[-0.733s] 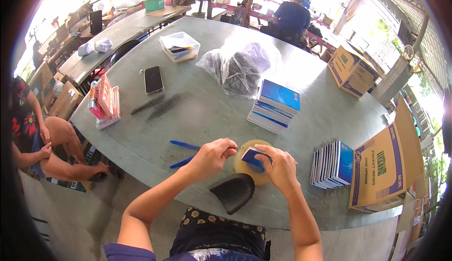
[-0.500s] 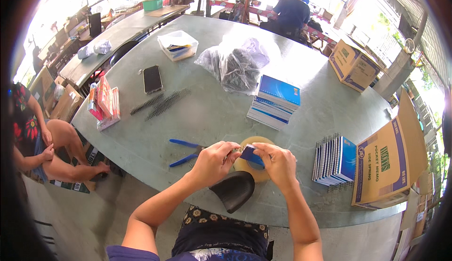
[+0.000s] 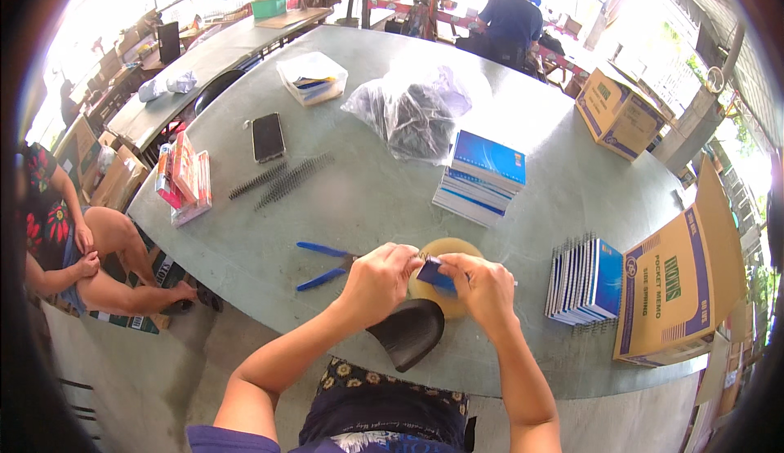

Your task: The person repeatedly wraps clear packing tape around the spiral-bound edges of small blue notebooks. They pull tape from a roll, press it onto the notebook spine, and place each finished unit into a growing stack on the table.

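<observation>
In front of me, my right hand [image 3: 483, 290] is closed on a small blue notebook [image 3: 433, 272], thumb and fingers pinching its side. My left hand [image 3: 377, 280] pinches a thin wire spiral [image 3: 423, 257] at the notebook's left edge; the fingers hide most of it. Under the hands lies a yellowish round disc [image 3: 451, 248], partly covered. A black curved piece [image 3: 412, 332] rests nearer to me. Blue-handled pliers [image 3: 322, 278] lie left of my left hand, their jaws hidden behind it.
Blue notebooks stand stacked [image 3: 482, 175] mid-table; spiral-bound ones [image 3: 584, 280] sit right, beside an open carton [image 3: 665, 294]. Loose black spirals [image 3: 294, 182], a phone [image 3: 268, 138], red-orange packs [image 3: 186, 179], a plastic bag [image 3: 412, 118] and a white tub [image 3: 312, 79] lie farther off. A person [image 3: 73, 241] sits left.
The notebook has tilted, showing less of its pale edge. My left fingers have come slightly closer to it with the wire spiral. The whole view has shifted a little.
</observation>
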Motion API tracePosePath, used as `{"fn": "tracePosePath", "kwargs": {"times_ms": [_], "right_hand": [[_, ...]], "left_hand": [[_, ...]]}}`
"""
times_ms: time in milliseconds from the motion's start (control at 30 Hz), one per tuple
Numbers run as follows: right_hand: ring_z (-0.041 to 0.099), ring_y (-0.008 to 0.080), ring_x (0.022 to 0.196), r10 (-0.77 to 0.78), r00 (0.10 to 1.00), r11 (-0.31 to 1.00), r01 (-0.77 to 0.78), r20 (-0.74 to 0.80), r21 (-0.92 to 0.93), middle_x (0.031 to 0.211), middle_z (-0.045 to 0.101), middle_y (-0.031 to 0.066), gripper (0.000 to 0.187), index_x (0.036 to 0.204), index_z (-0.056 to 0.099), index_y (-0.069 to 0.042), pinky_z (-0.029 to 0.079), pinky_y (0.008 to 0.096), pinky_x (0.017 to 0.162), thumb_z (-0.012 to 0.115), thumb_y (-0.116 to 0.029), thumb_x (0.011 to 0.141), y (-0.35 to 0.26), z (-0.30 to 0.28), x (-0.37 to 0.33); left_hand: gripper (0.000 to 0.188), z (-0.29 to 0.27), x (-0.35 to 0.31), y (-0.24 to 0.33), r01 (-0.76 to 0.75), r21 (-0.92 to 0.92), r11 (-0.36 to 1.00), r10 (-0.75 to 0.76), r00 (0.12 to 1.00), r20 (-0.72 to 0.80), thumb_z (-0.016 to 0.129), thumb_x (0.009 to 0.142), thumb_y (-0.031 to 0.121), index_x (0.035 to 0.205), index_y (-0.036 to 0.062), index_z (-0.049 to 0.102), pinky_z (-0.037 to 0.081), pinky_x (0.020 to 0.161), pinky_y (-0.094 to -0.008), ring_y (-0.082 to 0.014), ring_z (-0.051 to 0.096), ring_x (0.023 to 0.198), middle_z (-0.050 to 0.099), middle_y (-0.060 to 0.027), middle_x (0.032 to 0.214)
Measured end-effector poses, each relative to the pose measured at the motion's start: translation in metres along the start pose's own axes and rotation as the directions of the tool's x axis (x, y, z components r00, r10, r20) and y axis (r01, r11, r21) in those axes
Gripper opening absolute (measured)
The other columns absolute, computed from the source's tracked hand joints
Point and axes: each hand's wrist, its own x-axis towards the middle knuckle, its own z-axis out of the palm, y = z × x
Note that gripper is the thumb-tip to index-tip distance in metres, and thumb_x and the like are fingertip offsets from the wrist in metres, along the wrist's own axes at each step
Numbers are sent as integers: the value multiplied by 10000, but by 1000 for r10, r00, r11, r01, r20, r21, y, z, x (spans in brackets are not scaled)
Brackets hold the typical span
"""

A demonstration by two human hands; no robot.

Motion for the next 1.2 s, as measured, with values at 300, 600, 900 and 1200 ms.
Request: {"fn": "tracePosePath", "kwargs": {"times_ms": [300,600,900,1200], "right_hand": [[654,251,781,-109,991,992,104,-75,-74,871,684,71,162,962,647,-94,482,372,688,593,-211,864,-2,10,2],[656,260,779,-95,995,990,96,13,-103,864,681,73,260,1072,590,-112,483,378,678,614,-175,821,-2,7,-1],[633,290,881,-84,996,992,86,28,-91,927,667,105,286,1090,584,-79,487,392,752,611,-146,813,-2,3,-2],[640,113,738,218,974,674,-198,65,711,860,700,97,200,884,682,8,515,232,644,772,-97,738,69,-17,-25]], "left_hand": [[259,-26,17,-8,26,27,999,-33,963,267,639,844,207,1070,88,604,497,654,-340,-234,619,661,638,-105,789],[186,-34,25,-5,98,22,995,-100,931,351,632,828,238,944,93,639,487,694,-350,-239,626,812,653,-101,864],[418,-9,-23,19,-295,245,924,204,919,339,694,782,255,1153,127,550,448,772,-426,-348,532,945,559,-124,1017],[381,-36,-15,40,-135,-3,991,135,991,-23,708,732,43,1090,72,581,485,710,-383,-292,567,823,572,-133,915]]}}
